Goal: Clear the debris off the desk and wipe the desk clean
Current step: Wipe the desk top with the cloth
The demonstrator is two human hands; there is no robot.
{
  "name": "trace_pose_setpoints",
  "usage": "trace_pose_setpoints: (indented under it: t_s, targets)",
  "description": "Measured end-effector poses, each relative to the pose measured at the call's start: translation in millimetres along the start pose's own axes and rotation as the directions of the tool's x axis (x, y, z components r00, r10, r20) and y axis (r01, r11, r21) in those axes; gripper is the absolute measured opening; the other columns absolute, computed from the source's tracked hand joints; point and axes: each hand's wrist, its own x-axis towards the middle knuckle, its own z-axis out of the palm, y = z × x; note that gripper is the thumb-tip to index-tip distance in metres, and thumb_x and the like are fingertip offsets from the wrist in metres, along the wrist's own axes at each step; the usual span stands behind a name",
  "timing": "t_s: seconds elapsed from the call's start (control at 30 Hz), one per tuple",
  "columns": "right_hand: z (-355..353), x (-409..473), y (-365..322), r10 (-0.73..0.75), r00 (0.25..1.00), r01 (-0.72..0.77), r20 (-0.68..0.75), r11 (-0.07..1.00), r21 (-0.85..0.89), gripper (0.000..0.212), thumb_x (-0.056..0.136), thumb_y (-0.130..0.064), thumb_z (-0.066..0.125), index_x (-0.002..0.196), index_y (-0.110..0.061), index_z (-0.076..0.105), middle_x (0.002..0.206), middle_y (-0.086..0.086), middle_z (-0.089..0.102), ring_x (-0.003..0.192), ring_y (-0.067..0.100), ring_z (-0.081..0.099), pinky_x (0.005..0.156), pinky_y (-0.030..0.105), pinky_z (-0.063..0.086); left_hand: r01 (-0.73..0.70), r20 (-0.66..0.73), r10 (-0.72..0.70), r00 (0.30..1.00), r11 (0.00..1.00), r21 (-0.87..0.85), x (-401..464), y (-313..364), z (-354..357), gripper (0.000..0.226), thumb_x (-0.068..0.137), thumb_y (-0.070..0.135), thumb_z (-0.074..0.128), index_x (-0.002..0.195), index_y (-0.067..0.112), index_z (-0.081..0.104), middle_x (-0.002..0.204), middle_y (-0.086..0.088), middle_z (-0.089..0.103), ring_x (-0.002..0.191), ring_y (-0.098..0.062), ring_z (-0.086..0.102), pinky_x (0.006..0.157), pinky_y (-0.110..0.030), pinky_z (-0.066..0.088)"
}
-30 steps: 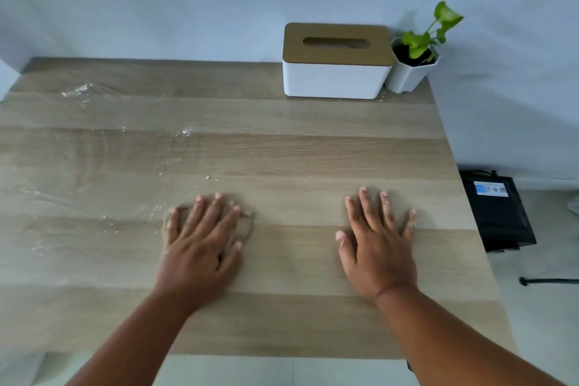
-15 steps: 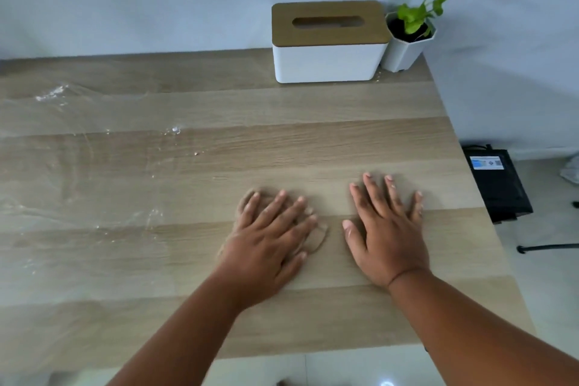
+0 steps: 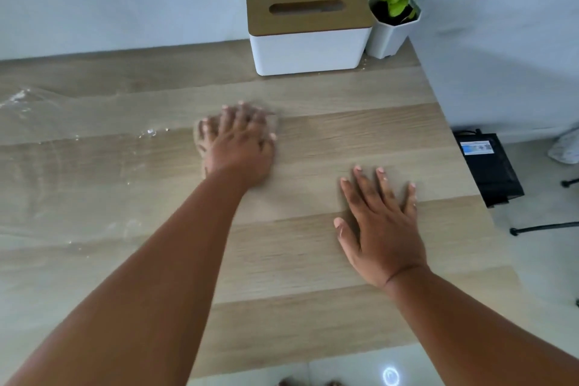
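The wooden desk (image 3: 360, 122) fills the head view. My left hand (image 3: 239, 142) lies flat in the middle of it, fingers spread, pressing down on a thin brownish cloth (image 3: 199, 135). Only the cloth's blurred edges show around the fingers. My right hand (image 3: 380, 226) rests flat on the desk to the right, fingers apart, with nothing under it. Small white bits of debris (image 3: 150, 132) and wet, shiny streaks (image 3: 18, 97) lie on the left half of the desk, left of the cloth.
A white tissue box with a wooden lid (image 3: 308, 30) stands at the back of the desk, with a small potted plant (image 3: 391, 31) at the back right corner. On the floor, past the desk's right edge, sits a black box (image 3: 488, 166).
My left hand has slid the cloth from the near left towards the right and then away from me, to mid-desk. My right hand has stayed flat in place.
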Motion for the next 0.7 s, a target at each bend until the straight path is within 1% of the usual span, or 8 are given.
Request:
trace_pose_setpoints:
  t_s: [0.07, 0.13, 0.27, 0.37, 0.47, 0.6, 0.63, 0.7]
  targets:
    - [1, 0, 0, 0.001, 1.000, -0.001, -0.002, 1.000, -0.009, 0.070, 0.098, -0.060, 0.021, 0.163, -0.033, 0.017, 0.173, -0.007, 0.003, 0.160, 0.027, -0.003, 0.122, 0.069, 0.005, -0.234, 0.002, 0.234, 0.972, 0.971, 0.053, -27, 18, 6, 0.063, 0.099, 0.057, 0.028, 0.158, 0.035, 0.027, 0.171, 0.004, 0.016, 0.158, -0.023, 0.008, 0.125, -0.059, 0.001]
    - [0, 0, -1, -0.001, 1.000, 0.001, 0.001, 1.000, -0.026, 0.071, 0.098, -0.060, 0.022, 0.163, -0.032, 0.018, 0.173, -0.007, 0.004, 0.160, 0.028, -0.002, 0.122, 0.069, 0.005, -0.435, 0.026, 0.435, 0.900, 0.898, 0.066, -65, 13, 11, 0.061, 0.101, 0.059, 0.029, 0.158, 0.037, 0.030, 0.169, 0.006, 0.021, 0.158, -0.020, 0.009, 0.125, -0.059, 0.007]
    - [-1, 0, -1, -0.006, 1.000, 0.006, -0.006, 1.000, -0.015, 0.071, 0.098, -0.060, 0.024, 0.163, -0.031, 0.019, 0.173, -0.006, 0.003, 0.160, 0.028, -0.003, 0.122, 0.069, 0.003, -0.578, 0.027, 0.577, 0.816, 0.815, 0.048, -101, -52, 8, 0.060, 0.102, 0.060, 0.036, 0.156, 0.034, 0.039, 0.167, 0.005, 0.028, 0.157, -0.018, 0.016, 0.125, -0.057, 0.014]
    - [-1, -1, 0, -0.010, 1.000, 0.010, -0.004, 1.000, -0.009, 0.071, 0.099, -0.060, 0.023, 0.164, -0.031, 0.015, 0.173, -0.006, -0.001, 0.159, 0.028, -0.006, 0.122, 0.069, 0.002, -0.442, 0.027, 0.441, 0.897, 0.895, 0.063, -73, -95, -3, 0.067, 0.099, 0.064, 0.030, 0.156, 0.032, 0.039, 0.166, -0.001, 0.031, 0.156, -0.023, 0.020, 0.123, -0.058, 0.016]
    - [0, 1, 0, -0.006, 1.000, 0.006, 0.005, 1.000, 0.002, 0.071, 0.099, -0.060, 0.020, 0.163, -0.033, 0.013, 0.173, -0.007, -0.003, 0.159, 0.027, -0.010, 0.122, 0.068, 0.001, -0.128, -0.036, 0.130, 0.991, 0.991, 0.046, -16, -104, -11, 0.072, 0.095, 0.068, 0.025, 0.155, 0.031, 0.037, 0.167, -0.002, 0.029, 0.155, -0.025, 0.022, 0.122, -0.057, 0.017]
    - [0, 1, 1, -0.008, 1.000, 0.008, 0.008, 1.000, 0.015, 0.070, 0.099, -0.061, 0.019, 0.163, -0.034, 0.013, 0.173, -0.007, -0.002, 0.159, 0.026, -0.010, 0.122, 0.068, 0.002, 0.231, 0.024, -0.232, 0.972, 0.972, 0.029, 52, -61, -13, 0.081, 0.088, 0.071, 0.020, 0.158, 0.030, 0.025, 0.171, -0.002, 0.012, 0.158, -0.028, 0.007, 0.121, -0.065, 0.005]
    - [0, 1, 1, -0.008, 1.000, 0.008, 0.004, 1.000, 0.014, 0.070, 0.099, -0.061, 0.019, 0.163, -0.034, 0.014, 0.173, -0.007, -0.002, 0.159, 0.026, -0.009, 0.122, 0.068, 0.003, 0.241, 0.042, -0.242, 0.969, 0.970, 0.027, 57, -44, -11, 0.084, 0.087, 0.070, 0.019, 0.160, 0.028, 0.021, 0.172, -0.004, 0.009, 0.158, -0.029, 0.004, 0.121, -0.066, 0.002]
    - [1, 0, 1, -0.005, 1.000, 0.006, -0.001, 1.000, 0.007, 0.070, 0.099, -0.061, 0.019, 0.163, -0.034, 0.015, 0.173, -0.007, 0.001, 0.159, 0.026, -0.007, 0.123, 0.068, 0.003, 0.116, 0.030, -0.116, 0.993, 0.993, 0.001, 49, -10, -6, 0.082, 0.089, 0.065, 0.021, 0.161, 0.025, 0.018, 0.171, -0.007, 0.009, 0.158, -0.031, 0.003, 0.121, -0.067, -0.001]
